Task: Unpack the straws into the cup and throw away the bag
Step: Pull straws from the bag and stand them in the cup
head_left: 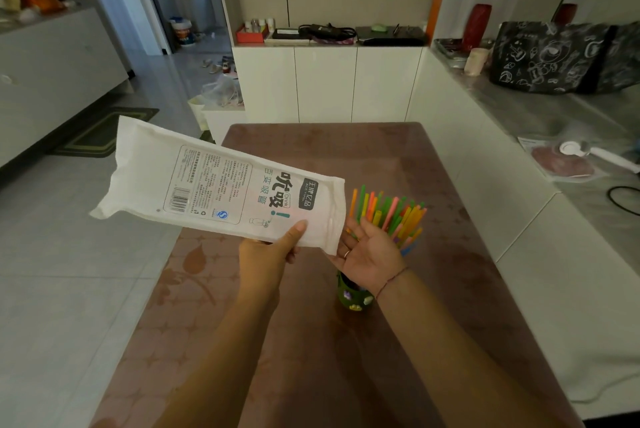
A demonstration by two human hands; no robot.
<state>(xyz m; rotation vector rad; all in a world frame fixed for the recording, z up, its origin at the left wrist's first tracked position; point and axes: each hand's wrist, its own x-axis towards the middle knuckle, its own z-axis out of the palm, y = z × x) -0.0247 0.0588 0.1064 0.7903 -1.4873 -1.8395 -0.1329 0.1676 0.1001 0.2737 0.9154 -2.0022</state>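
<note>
My left hand (266,254) grips the near right end of a flat white straw bag (214,185), which is held up and angled out to the left above the table. The bag looks empty. My right hand (369,251) is open, palm up, beside the bag's mouth and in front of a bunch of coloured straws (391,213). The straws stand upright in a small dark green cup (349,299) on the table; my right hand and wrist hide most of the cup.
The brown patterned table (311,341) runs from me toward white cabinets (325,81). A grey counter (540,109) on the right holds a black patterned bag (554,57) and a red vase (476,26). Tiled floor with a plastic-lined bin (221,95) lies far left.
</note>
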